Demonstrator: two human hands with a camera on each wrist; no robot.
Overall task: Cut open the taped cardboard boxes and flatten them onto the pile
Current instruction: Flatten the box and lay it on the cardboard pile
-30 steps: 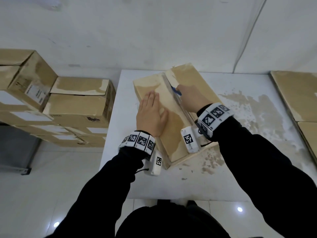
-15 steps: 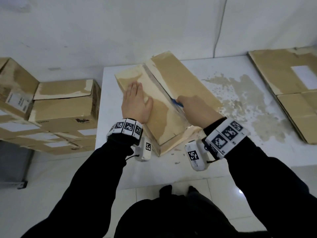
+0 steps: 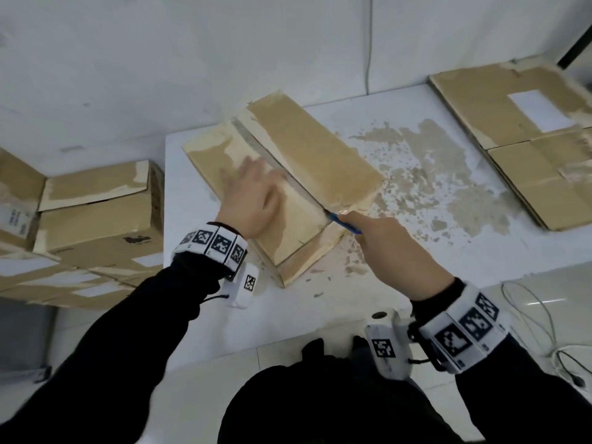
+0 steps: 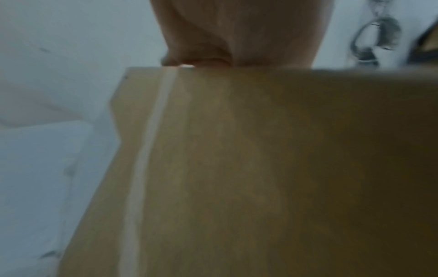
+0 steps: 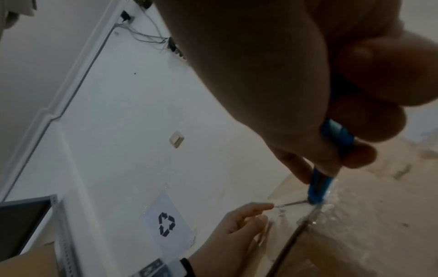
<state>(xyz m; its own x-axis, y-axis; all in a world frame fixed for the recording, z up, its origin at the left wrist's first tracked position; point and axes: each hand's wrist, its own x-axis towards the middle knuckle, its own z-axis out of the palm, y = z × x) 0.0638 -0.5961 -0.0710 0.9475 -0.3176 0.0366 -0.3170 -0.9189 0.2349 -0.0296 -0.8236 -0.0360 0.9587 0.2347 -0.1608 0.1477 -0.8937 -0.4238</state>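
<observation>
A brown cardboard box (image 3: 307, 149) lies on the white table (image 3: 368, 283), its taped centre seam running from far left to near right. My left hand (image 3: 253, 190) lies flat on the left flap, fingers straight and blurred. My right hand (image 3: 387, 241) grips a blue utility knife (image 3: 344, 223) whose blade meets the near end of the seam. In the right wrist view my fingers (image 5: 360, 120) curl round the knife (image 5: 320, 185) and the blade sits at the seam in clear tape. The left wrist view is filled by the box (image 4: 260, 168).
Flattened cardboard (image 3: 525, 129) lies on the table at the right. Several taped boxes (image 3: 96, 219) are stacked left of the table. Torn paper residue (image 3: 426, 174) spots the table top. Cables (image 3: 538, 318) lie on the floor at the right. A recycling sign (image 5: 167, 224) hangs on the wall.
My right hand has drawn the knife along the seam from the far part to the near end of the box. My left hand stayed on the left flap.
</observation>
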